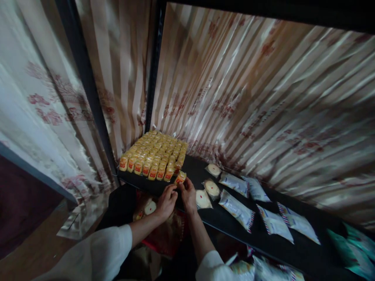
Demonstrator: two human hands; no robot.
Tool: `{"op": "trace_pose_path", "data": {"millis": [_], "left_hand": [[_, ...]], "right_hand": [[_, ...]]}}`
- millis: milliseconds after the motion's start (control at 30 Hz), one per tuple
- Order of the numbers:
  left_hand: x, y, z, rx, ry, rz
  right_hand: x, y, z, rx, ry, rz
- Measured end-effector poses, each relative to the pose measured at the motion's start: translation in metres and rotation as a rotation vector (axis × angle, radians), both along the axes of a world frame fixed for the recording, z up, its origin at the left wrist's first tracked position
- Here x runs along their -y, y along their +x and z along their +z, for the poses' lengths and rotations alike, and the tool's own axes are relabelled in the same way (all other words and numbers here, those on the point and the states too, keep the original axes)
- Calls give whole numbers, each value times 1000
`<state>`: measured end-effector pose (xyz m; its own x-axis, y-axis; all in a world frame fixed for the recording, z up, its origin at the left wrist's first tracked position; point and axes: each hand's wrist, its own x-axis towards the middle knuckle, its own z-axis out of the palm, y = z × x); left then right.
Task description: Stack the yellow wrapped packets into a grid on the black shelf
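Yellow shiny wrapper on that one small pack, and it's right at the fingertips of both hands, sitting just off the near right corner of the big block of matching packs. Right hand looks like it has it pinched between thumb and fingers. Left hand is loosely curled with its fingertips close to the pack's near side; can't tell if it's actually gripping anything.

Imo a light pinch on the sides is the way to go, since the filling looks soft and the film looks slippery. I'd keep the red label facing out like the front row, ease it in square and use the left fingertips as a gentle stop. Shove it and the neighbours could lean.

As for room, the shelf's front edge runs just under the wrists, so I'd keep the forearms low and not drag a sleeve. Beyond the right fingertips there's a bare strip of black shelf, then the curtain. Tightest side is right of the right hand: a round white cake is just beside it, so swing away from that.
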<state>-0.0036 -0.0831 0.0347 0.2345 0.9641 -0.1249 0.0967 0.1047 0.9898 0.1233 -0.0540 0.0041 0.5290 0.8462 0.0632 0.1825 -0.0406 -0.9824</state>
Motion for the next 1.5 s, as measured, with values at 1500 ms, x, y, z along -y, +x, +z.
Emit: {"op": "trace_pose_path", "data": {"millis": [1500], "left_hand": [[-38,20,-35,32,25,-55]], "right_hand": [[-40,-9,1,169,17,-14]]}}
